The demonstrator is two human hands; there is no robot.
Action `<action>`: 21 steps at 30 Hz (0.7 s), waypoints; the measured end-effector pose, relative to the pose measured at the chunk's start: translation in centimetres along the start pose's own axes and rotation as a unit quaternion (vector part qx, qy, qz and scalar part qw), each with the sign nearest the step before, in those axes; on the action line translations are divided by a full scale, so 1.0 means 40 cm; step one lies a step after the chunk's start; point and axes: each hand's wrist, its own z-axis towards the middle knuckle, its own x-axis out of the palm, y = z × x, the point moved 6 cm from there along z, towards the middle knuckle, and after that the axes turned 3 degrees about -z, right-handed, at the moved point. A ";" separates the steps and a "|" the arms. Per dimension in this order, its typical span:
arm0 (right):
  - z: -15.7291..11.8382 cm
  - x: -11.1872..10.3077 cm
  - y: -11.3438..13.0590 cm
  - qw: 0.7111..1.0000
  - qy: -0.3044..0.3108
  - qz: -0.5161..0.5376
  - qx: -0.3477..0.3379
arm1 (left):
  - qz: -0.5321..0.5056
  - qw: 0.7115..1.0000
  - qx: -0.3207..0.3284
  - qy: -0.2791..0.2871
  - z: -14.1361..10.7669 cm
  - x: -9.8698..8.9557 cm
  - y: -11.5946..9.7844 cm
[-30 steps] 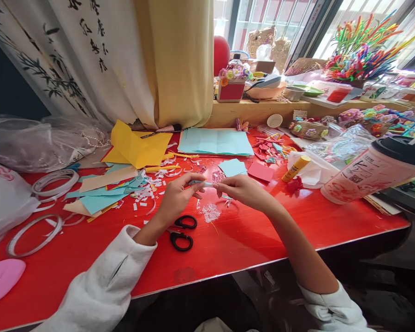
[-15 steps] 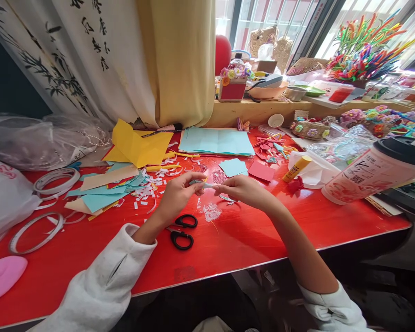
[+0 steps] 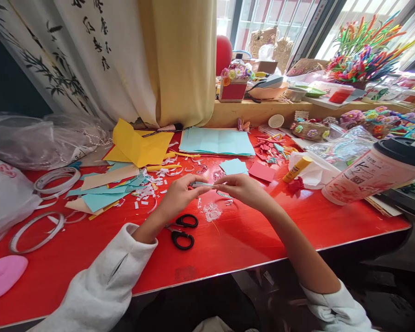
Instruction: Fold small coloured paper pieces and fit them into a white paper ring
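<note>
Craft room (paper scraps (image 3: 148, 191), scissors (image 3: 182, 230))

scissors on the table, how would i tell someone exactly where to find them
Start at the red table and find the person's left hand near its middle. The scissors lie flat just below that wrist, towards the near edge. Their black loop handles stand out from the paper scraps and white tape rings to the left.

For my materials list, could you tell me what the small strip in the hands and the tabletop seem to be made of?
The strip, pinched by left hand and right hand, looks like thin matte paper. The tabletop seems glossy red laminate or lacquer: it mirrors window light.
</note>
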 end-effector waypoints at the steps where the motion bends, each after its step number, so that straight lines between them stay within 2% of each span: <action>1: 0.000 0.003 0.003 1.000 -0.003 -0.002 -0.005 | 0.029 1.000 0.010 -0.004 -0.001 0.000 -0.004; 4: -0.002 0.013 0.014 1.000 -0.004 -0.019 -0.021 | 0.080 0.996 0.024 -0.018 -0.005 0.001 -0.011; 9: -0.005 0.008 0.022 0.997 -0.022 -0.066 -0.035 | 0.073 0.997 0.005 -0.015 -0.002 0.000 -0.005; 11: -0.005 0.000 0.020 0.997 -0.031 -0.064 -0.034 | 0.060 0.998 -0.003 -0.011 0.000 -0.002 0.001; 16: -0.002 -0.010 0.011 0.998 -0.031 -0.036 -0.033 | 0.027 0.998 -0.025 -0.044 0.000 -0.017 0.016; 21: -0.001 -0.015 0.002 0.999 -0.021 -0.013 -0.030 | -0.063 0.997 -0.033 -0.002 0.004 -0.012 0.015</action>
